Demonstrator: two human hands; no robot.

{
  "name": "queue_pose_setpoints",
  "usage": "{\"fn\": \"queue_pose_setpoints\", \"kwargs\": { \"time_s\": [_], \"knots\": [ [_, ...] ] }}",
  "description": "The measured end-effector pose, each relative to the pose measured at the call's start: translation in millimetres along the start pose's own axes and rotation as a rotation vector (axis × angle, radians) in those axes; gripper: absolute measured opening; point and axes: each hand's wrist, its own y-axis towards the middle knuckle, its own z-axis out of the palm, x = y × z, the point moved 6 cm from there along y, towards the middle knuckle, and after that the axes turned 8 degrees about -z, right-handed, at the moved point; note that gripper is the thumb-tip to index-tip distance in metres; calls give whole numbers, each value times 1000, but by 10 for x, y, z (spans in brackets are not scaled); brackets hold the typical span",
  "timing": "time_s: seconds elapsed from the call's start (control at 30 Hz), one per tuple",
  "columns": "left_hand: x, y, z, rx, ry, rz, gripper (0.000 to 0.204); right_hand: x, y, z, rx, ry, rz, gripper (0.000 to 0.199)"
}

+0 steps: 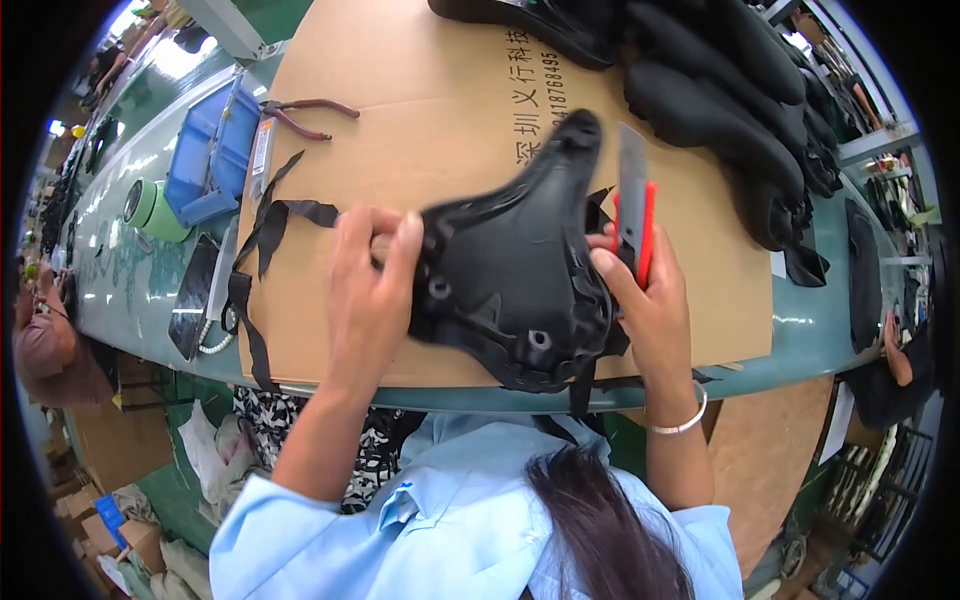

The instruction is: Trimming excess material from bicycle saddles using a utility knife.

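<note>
Head view: left hand point(368, 290) clamps the saddle point(510, 280)'s left rim; right hand point(645, 295) grips a utility knife point(633, 215). The saddle looks stiff and light; best held at the rim.

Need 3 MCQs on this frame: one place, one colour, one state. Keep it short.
1. Where do the pliers lie?
A. on the cardboard sheet, beside the blue tray
B. in the person's lap
C. on the pile of black saddles

2. What colour is the handle of the utility knife?
A. green
B. red
C. white

3. How is the black saddle held?
A. lying untouched
B. hanging from a hook
C. underside up, left hand gripping its edge

Answers: 1 A, they rest at the cardboard's upper left corner. 2 B, red shows beside the blade in the right hand. 3 C, moulded ribs and holes face the camera.
</note>
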Motion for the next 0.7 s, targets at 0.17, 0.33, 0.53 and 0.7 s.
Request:
{"fn": "queue_pose_setpoints", "kwargs": {
  "time_s": [0.17,0.33,0.53,0.7],
  "knots": [
    [-716,-363,284,103,292,322,26,19,177,78,128,64,69,29],
    [-681,-475,780,383,275,187,20,258,-221,-254,43,-125,64,31],
    [-568,-567,718,296,48,261,12,546,-694,-334,201,-658,-406,49],
    [-526,-589,707,227,-27,299,6,735,-627,-90,525,-1081,-367,58]
  ]
}}
